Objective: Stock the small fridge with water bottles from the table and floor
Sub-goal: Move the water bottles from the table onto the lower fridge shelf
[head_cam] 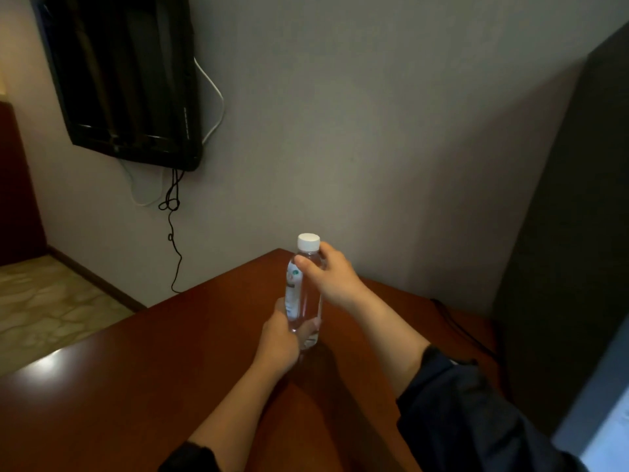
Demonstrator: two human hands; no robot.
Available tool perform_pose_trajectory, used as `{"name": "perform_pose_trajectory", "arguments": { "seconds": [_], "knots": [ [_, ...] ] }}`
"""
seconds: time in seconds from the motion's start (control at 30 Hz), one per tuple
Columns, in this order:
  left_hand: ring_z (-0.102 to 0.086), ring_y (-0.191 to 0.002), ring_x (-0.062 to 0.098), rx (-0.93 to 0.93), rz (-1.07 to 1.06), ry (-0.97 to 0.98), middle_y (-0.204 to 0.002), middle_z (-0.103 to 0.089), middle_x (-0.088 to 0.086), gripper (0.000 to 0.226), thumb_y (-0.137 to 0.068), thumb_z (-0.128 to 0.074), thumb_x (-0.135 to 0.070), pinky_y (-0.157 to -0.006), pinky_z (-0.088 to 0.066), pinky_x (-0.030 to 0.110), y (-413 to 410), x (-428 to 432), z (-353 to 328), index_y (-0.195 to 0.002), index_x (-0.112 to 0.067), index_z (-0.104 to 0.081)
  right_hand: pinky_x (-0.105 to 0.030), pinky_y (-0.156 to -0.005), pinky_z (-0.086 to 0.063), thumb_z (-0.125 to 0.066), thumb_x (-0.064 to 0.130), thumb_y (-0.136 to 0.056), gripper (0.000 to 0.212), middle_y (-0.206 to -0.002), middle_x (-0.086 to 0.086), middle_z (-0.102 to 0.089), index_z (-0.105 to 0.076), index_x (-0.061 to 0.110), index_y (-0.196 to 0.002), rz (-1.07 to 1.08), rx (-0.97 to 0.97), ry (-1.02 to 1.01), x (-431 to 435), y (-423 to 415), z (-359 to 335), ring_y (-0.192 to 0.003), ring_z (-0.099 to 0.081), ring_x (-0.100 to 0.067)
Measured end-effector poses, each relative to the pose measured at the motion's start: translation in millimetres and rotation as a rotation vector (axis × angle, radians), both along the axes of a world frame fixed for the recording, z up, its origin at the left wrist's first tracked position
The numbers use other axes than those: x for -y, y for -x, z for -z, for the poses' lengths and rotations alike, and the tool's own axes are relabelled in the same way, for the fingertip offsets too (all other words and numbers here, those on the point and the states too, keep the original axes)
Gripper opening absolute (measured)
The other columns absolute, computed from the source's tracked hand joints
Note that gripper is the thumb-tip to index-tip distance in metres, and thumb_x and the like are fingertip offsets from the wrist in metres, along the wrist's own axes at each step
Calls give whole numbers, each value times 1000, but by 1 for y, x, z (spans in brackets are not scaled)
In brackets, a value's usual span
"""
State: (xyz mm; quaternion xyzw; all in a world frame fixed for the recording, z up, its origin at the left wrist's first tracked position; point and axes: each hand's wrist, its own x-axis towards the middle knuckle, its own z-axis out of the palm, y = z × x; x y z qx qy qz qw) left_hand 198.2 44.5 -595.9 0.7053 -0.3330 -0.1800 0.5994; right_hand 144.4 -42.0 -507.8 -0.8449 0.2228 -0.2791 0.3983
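A clear water bottle (304, 294) with a white cap and a white label stands upright over the far part of a reddish-brown wooden table (143, 369). My left hand (280, 338) is wrapped around its lower end. My right hand (332, 277) grips its neck and shoulder just under the cap. Whether the bottle's base rests on the table or is slightly raised is hidden by my left hand. The small fridge cannot be identified with certainty in this view.
A dark tall panel (571, 233) rises along the right edge, with a pale lit surface (606, 424) at the bottom right. A black wall-mounted TV (126, 80) with hanging cables (172, 212) is at upper left. Patterned floor (44, 308) lies left of the table.
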Motion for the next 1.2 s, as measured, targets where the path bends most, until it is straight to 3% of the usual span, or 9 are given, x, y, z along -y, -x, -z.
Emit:
{"name": "perform_pose_trajectory", "arguments": {
  "seconds": [0.07, 0.23, 0.37, 0.47, 0.57, 0.77, 0.87, 1.03, 1.2],
  "knots": [
    [-59, -94, 12, 19, 9, -9, -105, -59, -6, 52, -82, -67, -28, -70, -48, 21, 2, -3, 1, -127, -22, -40, -50, -98, -45, -57, 55, -72, 38, -111, 3, -68, -56, 34, -105, 3, 21, -9, -4, 4, 2, -109, -62, -21],
    [-63, -104, 18, 38, 36, -35, -116, -63, -2, 60, -78, -71, -32, -92, -52, 40, 16, -25, -1, -130, -26, -41, -49, -99, -45, -53, 65, -64, 42, -107, 9, -67, -54, 38, -96, 8, 33, -18, -23, 27, 0, -110, -61, -19],
    [-63, -97, 12, 32, 75, -30, -109, -62, -6, 56, -80, -70, -28, -84, -54, 32, 41, -50, -1, -127, -29, -41, -41, -96, -43, -61, 48, -83, 22, -93, 15, -58, -51, 32, -93, 37, -11, 63, -44, 58, -2, -98, -56, -12],
    [-62, -91, 2, 34, 110, -16, -108, -62, -9, 53, -80, -71, -25, -71, -51, 16, 65, -73, 0, -124, -31, -43, -36, -86, -39, -58, 49, -86, 24, -89, 14, -54, -47, 29, -92, 51, -75, 160, -67, 89, -6, -93, -53, -13],
    [-64, -92, 2, 35, 130, 17, -109, -65, -8, 53, -79, -71, -23, -66, -52, 12, 92, -97, 4, -124, -30, -45, -36, -81, -40, -58, 50, -86, 30, -88, 12, -56, -51, 23, -98, 54, -88, 242, -93, 124, -9, -94, -59, -18],
    [-64, -101, 4, 66, 223, 2, -112, -65, -11, 57, -74, -72, -35, -84, -55, 26, 142, -141, 10, -125, -34, -47, -36, -80, -44, -61, 55, -81, 39, -93, 11, -64, -52, 24, -101, 40, -103, 352, -138, 194, -10, -93, -62, -18],
    [-64, -100, 2, 71, 295, -1, -110, -66, -11, 50, -78, -72, -31, -78, -53, 17, 167, -159, 9, -122, -35, -49, -39, -85, -48, -66, 53, -77, 41, -101, 12, -66, -52, 28, -106, 1, -100, 321, -150, 226, -7, -95, -63, -12],
    [-65, -100, 8, 84, 436, -25, -110, -67, -8, 56, -67, -71, -48, -84, -56, 31, 197, -175, 0, -118, -36, -51, -41, -88, -53, -71, 41, -78, 49, -110, 14, -65, -48, 29, -120, -61, -62, 236, -161, 271, 2, -101, -63, -4],
    [-66, -100, 10, 104, 483, -39, -110, -68, -2, 56, -64, -74, -44, -90, -54, 36, 231, -168, -7, -115, -27, -58, -42, -86, -53, -60, 61, -70, 57, -105, 14, -68, -52, 30, -118, 43, 72, 222, -164, 313, 7, -98, -65, -3]
  ]
}}
